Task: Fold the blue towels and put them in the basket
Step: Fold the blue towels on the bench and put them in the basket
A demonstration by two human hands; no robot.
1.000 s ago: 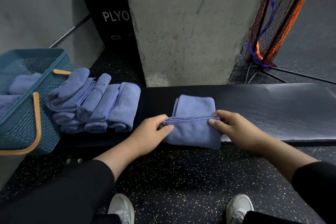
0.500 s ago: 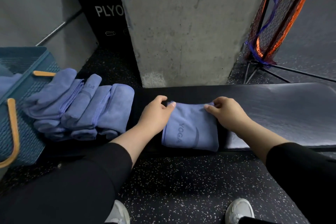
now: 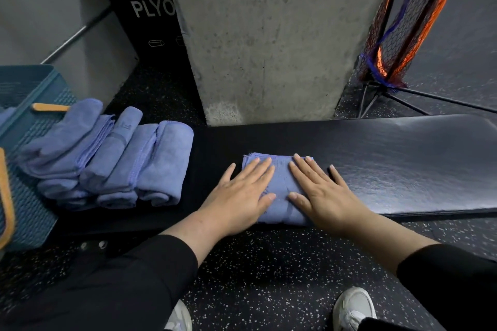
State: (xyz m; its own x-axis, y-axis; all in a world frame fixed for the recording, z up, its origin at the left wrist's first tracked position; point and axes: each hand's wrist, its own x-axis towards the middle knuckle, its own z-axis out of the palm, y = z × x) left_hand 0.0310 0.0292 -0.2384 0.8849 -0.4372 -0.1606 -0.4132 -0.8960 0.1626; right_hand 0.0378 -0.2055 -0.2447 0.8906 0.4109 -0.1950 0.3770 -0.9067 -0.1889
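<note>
Both hands, left (image 3: 239,197) and right (image 3: 321,196), lie flat with fingers spread on the folded towel (image 3: 279,191) at frame centre on the surface (image 3: 403,164), smoothing it; next comes lifting it into the basket (image 3: 29,105), far left

The scene is dim and evenly lit from above, with a soft sheen of glare on the dark desk (image 3: 403,158) at the right of the frame and only faint shadows under the forearms on the speckled floor (image 3: 269,277). Wide-angle distortion bends straight edges toward the borders. The centre is fairly sharp, while the far left edge looks slightly soft.
</note>
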